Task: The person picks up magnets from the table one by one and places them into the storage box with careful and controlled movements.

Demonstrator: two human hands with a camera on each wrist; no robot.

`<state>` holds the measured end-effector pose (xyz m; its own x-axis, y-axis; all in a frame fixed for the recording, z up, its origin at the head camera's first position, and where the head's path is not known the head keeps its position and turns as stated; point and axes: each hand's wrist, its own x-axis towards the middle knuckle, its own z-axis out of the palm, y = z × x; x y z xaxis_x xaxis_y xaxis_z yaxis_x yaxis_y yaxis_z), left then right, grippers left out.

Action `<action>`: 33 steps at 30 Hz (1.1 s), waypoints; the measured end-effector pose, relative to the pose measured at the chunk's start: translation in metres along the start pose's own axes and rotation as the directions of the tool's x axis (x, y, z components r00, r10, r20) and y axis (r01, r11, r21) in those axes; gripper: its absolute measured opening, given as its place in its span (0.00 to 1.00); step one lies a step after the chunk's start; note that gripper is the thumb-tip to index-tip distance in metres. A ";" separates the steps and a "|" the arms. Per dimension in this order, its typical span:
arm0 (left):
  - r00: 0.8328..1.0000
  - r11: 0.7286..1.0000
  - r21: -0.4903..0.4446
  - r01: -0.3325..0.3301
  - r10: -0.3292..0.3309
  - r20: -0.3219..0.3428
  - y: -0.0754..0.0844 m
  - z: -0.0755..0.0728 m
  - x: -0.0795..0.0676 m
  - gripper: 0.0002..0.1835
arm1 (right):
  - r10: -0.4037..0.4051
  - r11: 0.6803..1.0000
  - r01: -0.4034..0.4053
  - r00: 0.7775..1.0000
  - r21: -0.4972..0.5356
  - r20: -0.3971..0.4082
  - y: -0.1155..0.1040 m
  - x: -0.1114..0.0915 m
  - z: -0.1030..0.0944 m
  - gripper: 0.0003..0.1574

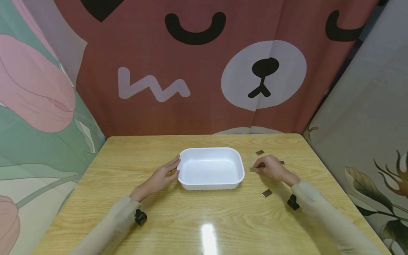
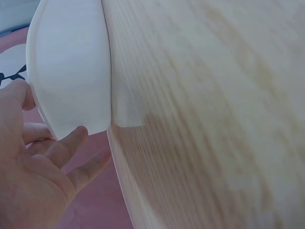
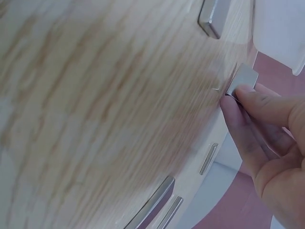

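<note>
A white rectangular plastic tray [image 1: 210, 166] sits on the wooden table. My left hand [image 1: 160, 180] is at its left end, relaxed fingers [image 2: 64, 148] touching the rim and outer wall. To the right of the tray, my right hand [image 1: 273, 168] pinches a small flat silver metal block [image 3: 244, 78] between thumb and fingertips, close over the table. Similar metal blocks lie around this hand: one behind it [image 1: 259, 152], one nearer the front [image 1: 266, 193], and one partly hidden behind the hand [image 1: 282, 162]. The tray's inside shows no blocks.
The wooden table [image 1: 178, 216] has its back edge against a curtain [image 1: 197, 117] with a bear print. Patterned cloths hang at the left [image 1: 38, 148] and right [image 1: 360, 141]. A dark wrist camera [image 1: 293, 202] sits on the right sleeve, another [image 1: 140, 216] on the left.
</note>
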<state>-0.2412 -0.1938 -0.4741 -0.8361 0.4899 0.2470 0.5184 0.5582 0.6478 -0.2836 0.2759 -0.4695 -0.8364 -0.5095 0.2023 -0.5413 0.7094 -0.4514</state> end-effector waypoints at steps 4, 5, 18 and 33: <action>1.000 1.000 -0.003 0.006 -0.006 0.005 0.001 0.000 0.000 0.29 | 0.001 1.000 -0.001 1.000 0.001 -0.031 0.000 -0.001 0.000 0.07; 1.000 1.000 -0.004 0.005 -0.005 0.005 0.001 0.000 0.000 0.29 | 0.000 1.000 0.000 0.999 0.001 -0.041 0.000 -0.001 0.000 0.07; 1.000 1.000 -0.003 -0.022 0.022 0.010 -0.001 0.000 0.000 0.29 | -0.058 0.998 0.058 0.991 -0.007 -0.119 -0.001 0.000 -0.011 0.09; 0.999 0.999 0.016 -0.029 0.029 0.014 0.000 -0.001 0.001 0.29 | -0.055 0.998 0.051 0.988 -0.032 -0.141 -0.007 0.002 -0.024 0.10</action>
<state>-0.2426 -0.1943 -0.4732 -0.8181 0.5152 0.2555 0.5454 0.5543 0.6287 -0.2837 0.2815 -0.4453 -0.8093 -0.4737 0.3473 -0.5854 0.6980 -0.4124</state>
